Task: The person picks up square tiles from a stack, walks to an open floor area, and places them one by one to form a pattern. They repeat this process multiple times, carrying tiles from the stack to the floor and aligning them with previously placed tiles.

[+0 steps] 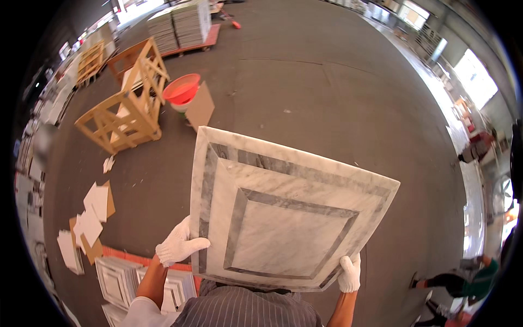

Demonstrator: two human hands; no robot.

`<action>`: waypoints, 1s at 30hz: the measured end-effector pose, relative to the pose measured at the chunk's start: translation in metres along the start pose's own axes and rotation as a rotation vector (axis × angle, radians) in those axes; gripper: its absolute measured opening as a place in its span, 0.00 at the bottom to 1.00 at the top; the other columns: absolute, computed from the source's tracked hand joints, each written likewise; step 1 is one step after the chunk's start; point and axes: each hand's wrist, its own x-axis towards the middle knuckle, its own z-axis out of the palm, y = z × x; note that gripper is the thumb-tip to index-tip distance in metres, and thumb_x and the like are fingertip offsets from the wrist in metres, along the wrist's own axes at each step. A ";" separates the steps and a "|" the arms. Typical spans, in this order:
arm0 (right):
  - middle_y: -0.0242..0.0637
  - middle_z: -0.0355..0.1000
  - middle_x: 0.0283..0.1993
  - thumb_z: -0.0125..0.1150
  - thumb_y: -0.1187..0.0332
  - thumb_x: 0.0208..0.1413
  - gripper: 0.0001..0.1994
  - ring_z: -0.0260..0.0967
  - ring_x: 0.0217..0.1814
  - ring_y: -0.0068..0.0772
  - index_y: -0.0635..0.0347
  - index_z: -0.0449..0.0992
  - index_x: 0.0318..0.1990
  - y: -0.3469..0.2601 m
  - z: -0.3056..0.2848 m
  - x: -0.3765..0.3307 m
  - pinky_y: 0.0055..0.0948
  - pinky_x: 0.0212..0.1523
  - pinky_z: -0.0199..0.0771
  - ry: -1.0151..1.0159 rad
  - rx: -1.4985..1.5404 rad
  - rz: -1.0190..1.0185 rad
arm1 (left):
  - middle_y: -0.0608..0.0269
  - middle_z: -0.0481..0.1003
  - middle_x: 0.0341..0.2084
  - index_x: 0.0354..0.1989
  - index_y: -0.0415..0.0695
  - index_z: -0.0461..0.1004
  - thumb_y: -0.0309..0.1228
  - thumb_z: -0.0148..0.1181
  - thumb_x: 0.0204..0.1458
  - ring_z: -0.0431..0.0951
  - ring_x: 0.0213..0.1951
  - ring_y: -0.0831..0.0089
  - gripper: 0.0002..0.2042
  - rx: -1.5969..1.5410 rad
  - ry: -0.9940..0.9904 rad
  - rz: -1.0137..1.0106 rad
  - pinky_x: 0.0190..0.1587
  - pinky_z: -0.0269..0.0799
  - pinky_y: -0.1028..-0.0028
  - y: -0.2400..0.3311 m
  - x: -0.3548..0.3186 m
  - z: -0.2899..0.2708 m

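I carry a large square marble tile (283, 212) flat in front of my chest; it is white with nested grey square bands. My left hand (177, 244), in a white knit glove, grips its left edge with the thumb lying on top. My right hand (350, 273), also gloved in white, holds the near right corner from below. The tile hides the floor directly under it.
Similar patterned tiles (139, 280) are stacked on a red pallet at my lower left. White sheets and cardboard pieces (90, 218) lie scattered on the grey floor. Wooden crates (128, 106), an orange basin (181, 89) and stacked tile pallets (182, 24) stand farther off. Another person (463, 278) crouches at right.
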 end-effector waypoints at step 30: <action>0.36 0.73 0.49 0.64 0.70 0.52 0.23 0.69 0.48 0.26 0.67 0.69 0.55 -0.054 0.048 0.089 0.29 0.52 0.69 0.458 0.053 -0.158 | 0.58 0.75 0.45 0.54 0.35 0.65 0.23 0.65 0.45 0.76 0.45 0.71 0.26 0.023 -0.378 0.260 0.50 0.73 0.69 0.127 0.299 0.047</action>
